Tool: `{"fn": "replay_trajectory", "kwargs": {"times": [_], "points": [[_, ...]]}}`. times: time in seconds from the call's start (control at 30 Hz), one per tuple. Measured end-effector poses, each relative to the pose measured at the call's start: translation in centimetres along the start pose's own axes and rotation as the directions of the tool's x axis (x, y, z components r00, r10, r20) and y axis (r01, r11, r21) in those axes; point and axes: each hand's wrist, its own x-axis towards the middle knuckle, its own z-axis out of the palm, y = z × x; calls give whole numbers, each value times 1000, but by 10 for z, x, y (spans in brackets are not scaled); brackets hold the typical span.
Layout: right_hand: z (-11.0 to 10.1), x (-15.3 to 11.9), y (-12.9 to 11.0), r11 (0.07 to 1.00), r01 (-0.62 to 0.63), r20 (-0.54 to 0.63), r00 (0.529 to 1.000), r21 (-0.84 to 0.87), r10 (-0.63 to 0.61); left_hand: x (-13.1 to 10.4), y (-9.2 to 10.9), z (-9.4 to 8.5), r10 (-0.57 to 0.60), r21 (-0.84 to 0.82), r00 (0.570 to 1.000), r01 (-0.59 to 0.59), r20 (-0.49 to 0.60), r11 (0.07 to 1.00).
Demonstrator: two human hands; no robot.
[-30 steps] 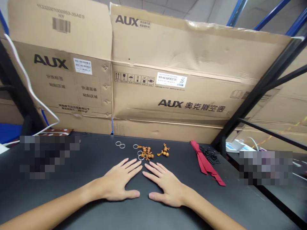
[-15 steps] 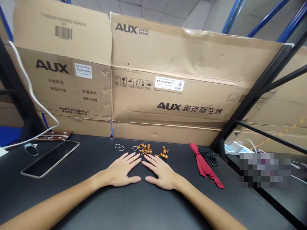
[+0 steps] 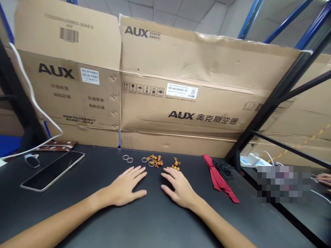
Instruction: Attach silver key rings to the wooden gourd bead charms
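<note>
My left hand lies palm down on the black table, fingers spread and holding nothing. Beyond its fingertips are two linked-looking metal rings and a cluster of brown wooden gourd-shaped charms with orange cords and more rings. My right hand is also open and empty, slightly arched, with its fingertips just short of a smaller pair of wooden charms. Part of that pair is hidden behind the fingers.
Right of my hands lie red ribbon strips and a pile of black cords or clasps. A phone and dark-lensed glasses rest on the left. Cardboard walls the back; a black metal frame slants at right, with another person's hand beyond.
My hands have drawn apart, the left going left and the right going right, uncovering the wooden cluster. Another person's hand has appeared at the far right edge.
</note>
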Motion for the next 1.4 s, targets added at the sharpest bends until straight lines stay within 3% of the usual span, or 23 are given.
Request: {"fn": "replay_trajectory", "kwargs": {"times": [0.17,0.23,0.33,0.5,0.6,0.73,0.97,1.13,1.4], "points": [[7,4,19,963,-197,-193,968,-184,161,8,-20,12,-236,56,950,252,-206,966],[10,5,25,945,-247,-222,955,-216,199,11,-26,17,-266,78,930,294,-255,953],[14,5,29,941,-251,-221,954,-227,202,11,-27,18,-184,87,934,221,-307,971],[17,5,25,969,-202,-195,966,-144,172,7,-18,10,47,16,954,-44,-296,999],[16,3,17,983,-172,-189,969,-60,158,4,-11,5,165,-15,943,-177,-290,984],[14,1,5,988,-147,-168,974,50,153,4,-5,0,230,-56,924,-258,-304,964],[14,3,-3,974,-122,-118,982,192,146,8,-6,2,241,-105,922,-284,-303,953],[14,4,-2,966,-48,-88,993,252,73,9,1,3,196,-180,934,-257,-298,950],[12,5,-11,949,28,-111,994,314,7,13,4,5,154,-180,966,-193,-210,965]]}}
